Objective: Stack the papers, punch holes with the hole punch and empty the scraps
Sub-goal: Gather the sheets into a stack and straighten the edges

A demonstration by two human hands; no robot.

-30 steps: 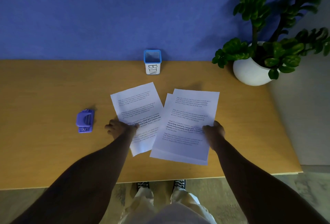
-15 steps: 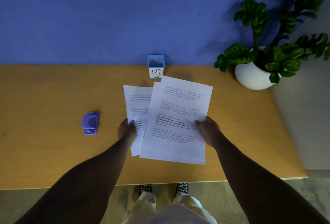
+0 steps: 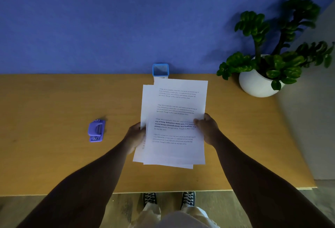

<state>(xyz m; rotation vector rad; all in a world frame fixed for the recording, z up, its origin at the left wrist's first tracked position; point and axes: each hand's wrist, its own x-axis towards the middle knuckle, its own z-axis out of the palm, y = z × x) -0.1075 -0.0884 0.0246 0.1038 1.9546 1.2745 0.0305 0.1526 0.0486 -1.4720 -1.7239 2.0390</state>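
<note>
Two hands: you hold the papers point(image 3: 174, 122) between them, one hand on each long edge, so the sheets can be squared against each other.
Left hand point(image 3: 136, 135): fingers curl round the stack's left edge at 9 o'clock, closed on the sheets; this side carries the offset lower sheets.
Right hand point(image 3: 206, 128): thumb lies on the printed face and the fingers go beneath, pinching the right edge at 3 o'clock.
Papers, position: they sit at the centre of the table point(image 3: 54, 155), apparently lifted off it, with the far edge covering the lower part of the bin.
Papers, alignment: not yet flush; extra edges show at the left side and along the near edge, so judge the stacking step as unfinished.
Hole punch point(image 3: 96, 130): it rests on the table at 9 o'clock from the stack, well apart and untouched, within reach of your left hand for the next step.
Bin point(image 3: 160, 70): it stands at 12 o'clock against the blue wall point(image 3: 90, 19), open top up, ready to receive scraps last.
Potted plant point(image 3: 259, 79): it stands at 2 o'clock, clear of the work.
Caution: loose sheets may slip apart if either pinch relaxes before you tap the edges level.
</note>
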